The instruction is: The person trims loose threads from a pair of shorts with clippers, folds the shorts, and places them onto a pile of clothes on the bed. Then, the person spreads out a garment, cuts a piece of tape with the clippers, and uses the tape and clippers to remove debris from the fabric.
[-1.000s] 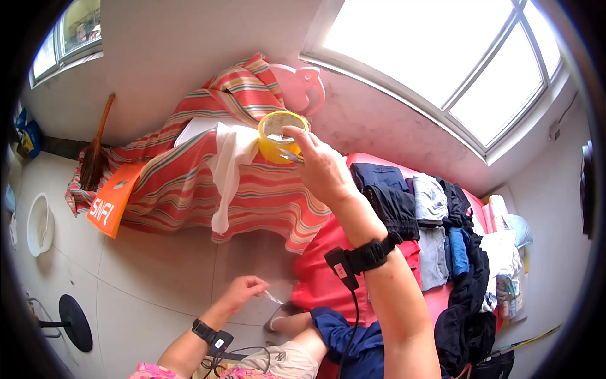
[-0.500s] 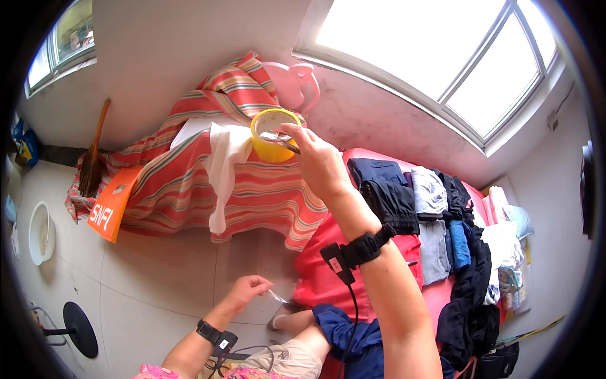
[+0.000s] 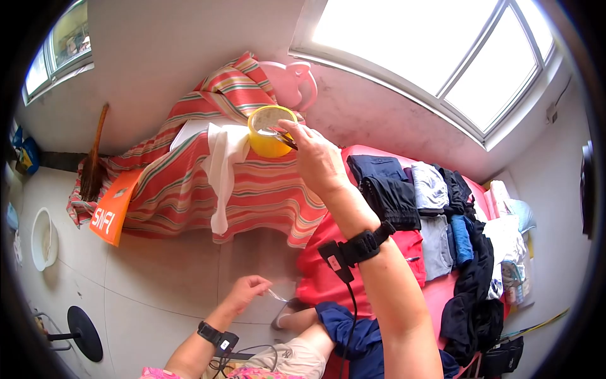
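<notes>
My right hand (image 3: pixel 319 155) reaches forward with its fingers closed on a small metal tool with dark handles (image 3: pixel 287 140), which looks like scissors. The tool's tip is at the opening of a yellow round tub (image 3: pixel 270 146) on the striped cloth (image 3: pixel 271 189); whether they touch, I cannot tell. Low in view, my left hand (image 3: pixel 247 294) pinches a thin, pale strip (image 3: pixel 276 295) that looks like clear plastic. A white cloth (image 3: pixel 221 164) hangs down the front of the striped cover beside the tub.
Folded clothes (image 3: pixel 404 196) lie in stacks on a red surface (image 3: pixel 334 271) at right. Dark blue fabric (image 3: pixel 360 338) lies by my legs. An orange bag (image 3: pixel 115 205), a broom (image 3: pixel 95 164) and a white bucket (image 3: pixel 44 240) are at left. A pink chair back (image 3: pixel 290 85) rises behind.
The view has shifted slightly. My right hand stays by the tub, with the metal tool turned a little in its fingers. My left hand keeps its pinch on the strip.
</notes>
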### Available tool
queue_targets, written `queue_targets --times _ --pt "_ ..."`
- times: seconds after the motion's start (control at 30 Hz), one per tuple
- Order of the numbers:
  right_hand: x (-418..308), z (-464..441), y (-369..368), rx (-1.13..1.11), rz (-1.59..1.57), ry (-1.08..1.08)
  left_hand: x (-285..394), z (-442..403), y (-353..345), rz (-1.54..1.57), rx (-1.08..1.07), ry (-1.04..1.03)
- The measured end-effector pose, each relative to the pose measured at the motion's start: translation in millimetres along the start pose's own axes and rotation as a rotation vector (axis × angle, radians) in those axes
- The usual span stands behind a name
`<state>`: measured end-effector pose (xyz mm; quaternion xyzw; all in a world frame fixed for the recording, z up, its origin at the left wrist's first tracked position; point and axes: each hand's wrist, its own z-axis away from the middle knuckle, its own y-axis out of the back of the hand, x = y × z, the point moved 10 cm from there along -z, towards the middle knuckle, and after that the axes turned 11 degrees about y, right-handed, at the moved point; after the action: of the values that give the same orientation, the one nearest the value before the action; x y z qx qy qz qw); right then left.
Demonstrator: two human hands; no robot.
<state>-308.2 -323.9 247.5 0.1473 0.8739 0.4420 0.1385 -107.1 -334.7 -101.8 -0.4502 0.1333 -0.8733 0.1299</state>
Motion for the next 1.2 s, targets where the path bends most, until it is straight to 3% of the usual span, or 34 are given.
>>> queue_targets --times 0.47,0.6,0.73,0.77,0.8,0.87,0.97,1.0,1.07,1.1,1.17,1.2 --pt "-5.2 27.8 29.5 0.046 0.025 0.016 18.5 1.7 -16.0 0.015 0.0 -0.003" --pt "4.3 113.9 82.9 0.205 -0.239 -0.216 56.7 7.4 -58.1 -0.082 -0.153 -0.115" --pt "8.7 284.9 114.2 0.233 -0.399 -0.643 79.0 20.4 -132.1 -0.063 -0.373 -0.155" --pt "8.0 344.3 114.1 0.248 -0.487 -0.886 79.8 22.3 -152.8 -0.084 -0.414 -0.147" --pt "-4.6 392.6 117.5 0.318 -0.622 -1.109 79.2 28.2 -177.3 -0.117 -0.484 -0.128" --pt "-36.9 460.3 130.6 0.586 -0.8 -1.263 68.8 43.5 -229.8 -0.176 -0.602 -0.087" --pt "-89.0 519.8 151.2 0.654 -0.954 -1.322 43.2 81.3 -320.3 -0.256 -0.836 -0.039" --pt "-105.5 527.9 163.9 0.698 -0.965 -1.305 35.3 96.3 -347.8 -0.287 -0.892 -0.02" --pt "-123.5 543.4 187.9 1.071 -1.103 -1.148 7.7 138.2 -412.3 -0.347 -1.174 0.097" --pt "-143.3 564.0 198.1 1.142 -1.076 -1.139 -11.4 165.0 -434.1 -0.39 -1.247 0.133" --pt "-162.3 579.2 203.7 1.272 -1.34 -0.998 -36.1 188.6 -464.0 -0.491 -1.266 0.154" --pt "-168.1 590.2 207.8 1.308 -1.329 -0.984 -46.1 195.4 -474.0 -0.554 -1.255 0.159"
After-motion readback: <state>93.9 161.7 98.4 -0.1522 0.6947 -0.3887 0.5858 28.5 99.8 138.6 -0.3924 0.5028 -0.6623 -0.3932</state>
